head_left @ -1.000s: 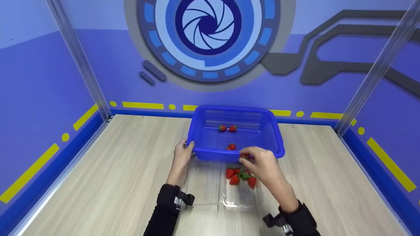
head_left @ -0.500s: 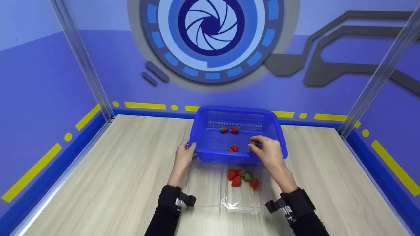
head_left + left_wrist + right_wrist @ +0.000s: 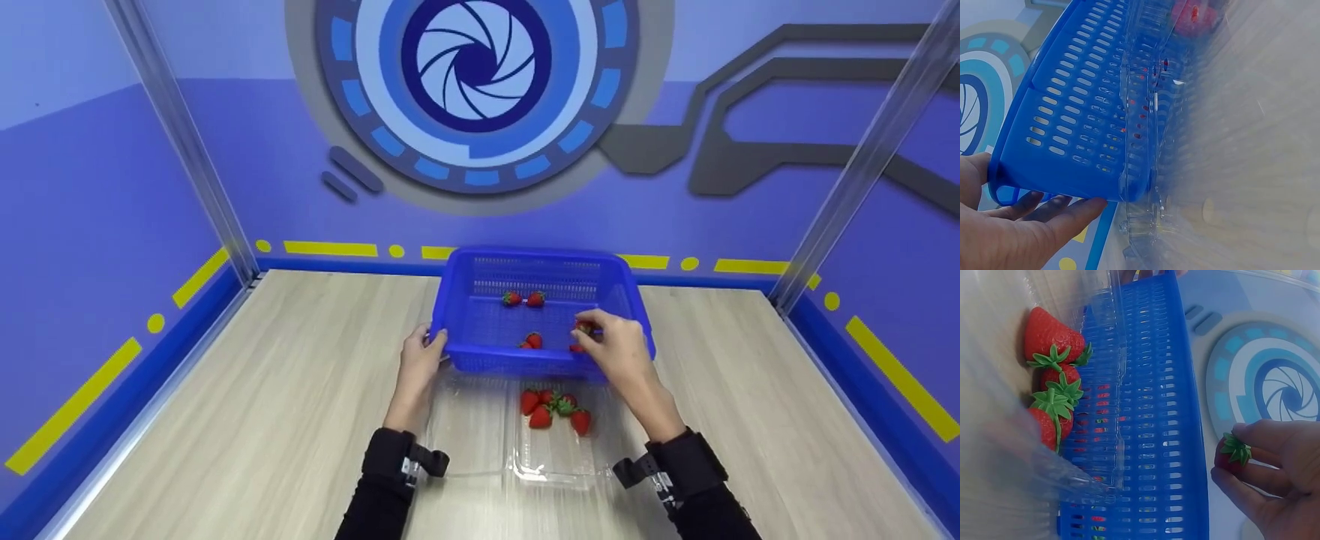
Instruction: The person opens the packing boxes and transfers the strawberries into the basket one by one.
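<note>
My left hand [image 3: 420, 358] grips the left front corner of a blue plastic basket [image 3: 495, 360], thumb over the rim and fingers against its outside in the left wrist view. Between thumb and fingertips my right hand [image 3: 624, 352] pinches a red strawberry [image 3: 1233, 454] with a green leafy top, over the right front part of the basket. Two strawberries [image 3: 535, 299] lie towards the back of the basket, and a small group [image 3: 532, 341] sits partly hidden behind its front wall. Several more strawberries [image 3: 540, 416] lie in a clear plastic clamshell box [image 3: 555, 476] in front.
The clamshell's other half [image 3: 469, 435] lies to the left, its back edge right at the basket's front. Under everything is a wooden tabletop [image 3: 315, 405]. A printed blue wall [image 3: 360, 217] stands close behind the basket, with metal posts [image 3: 187, 157] at the corners.
My right hand has moved from the basket's front rim, back and to the right, over the basket's inside with the strawberry. My left hand keeps its grip on the corner.
</note>
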Tool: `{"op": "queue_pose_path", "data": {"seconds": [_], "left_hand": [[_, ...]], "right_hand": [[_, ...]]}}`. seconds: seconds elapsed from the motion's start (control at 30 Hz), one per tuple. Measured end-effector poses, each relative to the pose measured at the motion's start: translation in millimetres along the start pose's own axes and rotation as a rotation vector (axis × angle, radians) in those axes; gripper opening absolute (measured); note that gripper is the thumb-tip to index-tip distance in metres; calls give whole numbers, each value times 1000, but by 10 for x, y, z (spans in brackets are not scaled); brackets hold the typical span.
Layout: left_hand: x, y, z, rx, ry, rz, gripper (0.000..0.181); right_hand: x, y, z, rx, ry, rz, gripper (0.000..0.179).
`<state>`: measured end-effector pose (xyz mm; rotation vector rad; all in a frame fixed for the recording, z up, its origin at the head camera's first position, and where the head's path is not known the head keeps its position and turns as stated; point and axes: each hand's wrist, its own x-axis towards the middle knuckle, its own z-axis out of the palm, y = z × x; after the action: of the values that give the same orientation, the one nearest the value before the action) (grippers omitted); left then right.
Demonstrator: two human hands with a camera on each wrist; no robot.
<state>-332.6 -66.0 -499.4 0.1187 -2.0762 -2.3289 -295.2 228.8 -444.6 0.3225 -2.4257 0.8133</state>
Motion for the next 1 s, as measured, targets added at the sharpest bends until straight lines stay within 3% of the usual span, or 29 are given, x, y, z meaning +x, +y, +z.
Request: {"op": "queue_pose_path", "data": {"seconds": [0.53,1.0], "left_hand": [[-4,9,25,-39,-13,-9,35],[4,13,17,-31,-1,1,37]], "right_hand": [[-16,-31,-121,-36,-44,-31,17],[-226,-320,-178,-43,-113,-53,18]]}}
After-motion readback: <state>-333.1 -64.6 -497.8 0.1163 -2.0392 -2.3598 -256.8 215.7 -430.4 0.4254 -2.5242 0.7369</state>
